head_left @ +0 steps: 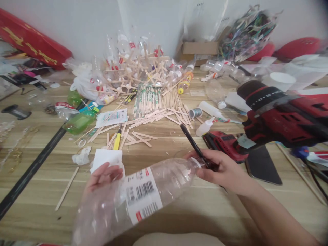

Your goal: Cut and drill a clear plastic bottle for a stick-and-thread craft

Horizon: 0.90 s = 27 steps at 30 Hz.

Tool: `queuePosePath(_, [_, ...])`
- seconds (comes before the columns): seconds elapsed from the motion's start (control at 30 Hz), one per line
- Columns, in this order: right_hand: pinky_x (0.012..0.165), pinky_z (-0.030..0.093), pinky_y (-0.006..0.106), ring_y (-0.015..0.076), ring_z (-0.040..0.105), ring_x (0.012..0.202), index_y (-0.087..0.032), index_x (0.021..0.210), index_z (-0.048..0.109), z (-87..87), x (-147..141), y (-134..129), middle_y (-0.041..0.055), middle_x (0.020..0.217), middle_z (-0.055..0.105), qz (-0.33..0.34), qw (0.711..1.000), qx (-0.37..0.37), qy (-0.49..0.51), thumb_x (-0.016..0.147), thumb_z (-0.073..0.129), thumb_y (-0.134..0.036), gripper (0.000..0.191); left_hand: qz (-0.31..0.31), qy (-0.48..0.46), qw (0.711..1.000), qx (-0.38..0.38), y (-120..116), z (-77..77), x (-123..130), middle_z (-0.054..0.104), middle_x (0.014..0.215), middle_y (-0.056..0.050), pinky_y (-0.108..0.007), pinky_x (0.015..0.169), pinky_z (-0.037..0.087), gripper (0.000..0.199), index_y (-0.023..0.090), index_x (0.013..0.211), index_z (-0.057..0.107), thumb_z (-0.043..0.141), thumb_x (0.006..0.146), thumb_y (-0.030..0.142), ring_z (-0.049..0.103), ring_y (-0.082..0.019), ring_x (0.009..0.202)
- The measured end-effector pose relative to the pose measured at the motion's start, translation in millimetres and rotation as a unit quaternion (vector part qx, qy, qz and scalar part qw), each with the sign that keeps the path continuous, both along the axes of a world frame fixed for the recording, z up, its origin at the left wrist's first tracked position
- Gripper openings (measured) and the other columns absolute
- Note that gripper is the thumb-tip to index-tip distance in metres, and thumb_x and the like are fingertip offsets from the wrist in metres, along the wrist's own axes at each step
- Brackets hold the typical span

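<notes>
A large clear plastic bottle (171,184) with a white barcode label (143,193) is held tilted above the near edge of the table, its neck pointing right. My left hand (105,174) is curled against the far side of the bottle's body and seen partly through it. At the neck, my right hand (220,169) grips with thumb and fingers. The same hand also holds a slim black pen-like stick (191,140), which slants up to the left across the bottle's mouth. Beneath the left hand lies a white paper square (107,159).
A red and black cordless drill (284,112) lies at right, beside a dark phone (263,164). Loose wooden sticks (140,138), a yellow-handled cutter (117,139), a green bottle (80,121) and a glue bottle (205,126) lie beyond. Several clear bottles stand behind.
</notes>
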State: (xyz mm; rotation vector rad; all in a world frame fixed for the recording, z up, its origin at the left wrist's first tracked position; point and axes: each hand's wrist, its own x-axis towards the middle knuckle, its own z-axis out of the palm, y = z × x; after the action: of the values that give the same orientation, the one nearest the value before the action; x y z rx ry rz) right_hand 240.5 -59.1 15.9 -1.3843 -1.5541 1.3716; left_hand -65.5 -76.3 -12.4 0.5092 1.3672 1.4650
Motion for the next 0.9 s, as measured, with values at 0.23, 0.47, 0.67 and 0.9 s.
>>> queuePosePath(0.23, [0.056, 0.040, 0.026, 0.0148, 0.050, 0.063, -0.014, 0.093, 0.069, 1.7, 3, 12, 0.0026, 0.074, 0.059, 0.039, 0.998, 0.033, -0.033, 0.073, 0.071, -0.043, 0.036, -0.184, 0.118, 0.971, 0.098, 25, 18.1, -9, 0.071, 0.081, 0.002, -0.024, 0.077, 0.052, 0.043, 0.028, 0.116, 0.065, 0.079, 0.075, 0.033, 0.066, -0.013, 0.079])
queuePosePath(0.47, [0.059, 0.043, 0.026, 0.0166, 0.054, 0.068, -0.018, 0.103, 0.068, 6.9, -6, 15, 0.0020, 0.080, 0.063, 0.016, 0.998, 0.057, -0.038, 0.074, 0.072, -0.048, 0.042, -0.671, 0.054, 0.739, -0.033, 43, 14.6, 16, 0.066, 0.126, -0.009, -0.040, 0.096, 0.044, 0.088, 0.023, 0.136, 0.053, 0.081, 0.061, 0.058, 0.057, -0.032, 0.117])
queuePosePath(0.67, [0.050, 0.034, 0.026, 0.0132, 0.044, 0.056, -0.017, 0.084, 0.065, -5.4, -13, 18, 0.0013, 0.068, 0.058, -0.098, 0.994, 0.031, -0.047, 0.087, 0.047, -0.069, 0.055, -0.439, -0.061, 0.895, -0.052, 40, 8.6, 30, 0.072, 0.106, -0.010, -0.033, 0.078, 0.048, 0.065, 0.019, 0.120, 0.063, 0.077, 0.069, 0.057, 0.066, -0.025, 0.093])
queuePosePath(0.9, [0.044, 0.025, 0.021, 0.0091, 0.038, 0.047, -0.016, 0.090, 0.062, -35.4, -29, 13, -0.0010, 0.058, 0.059, -0.109, 0.974, -0.091, 0.179, 0.084, 0.060, -0.064, 0.048, -0.353, -0.101, 0.930, -0.009, 41, -4.5, 46, 0.072, 0.088, -0.006, -0.034, 0.077, 0.049, 0.059, 0.020, 0.115, 0.066, 0.081, 0.068, 0.050, 0.066, -0.022, 0.079])
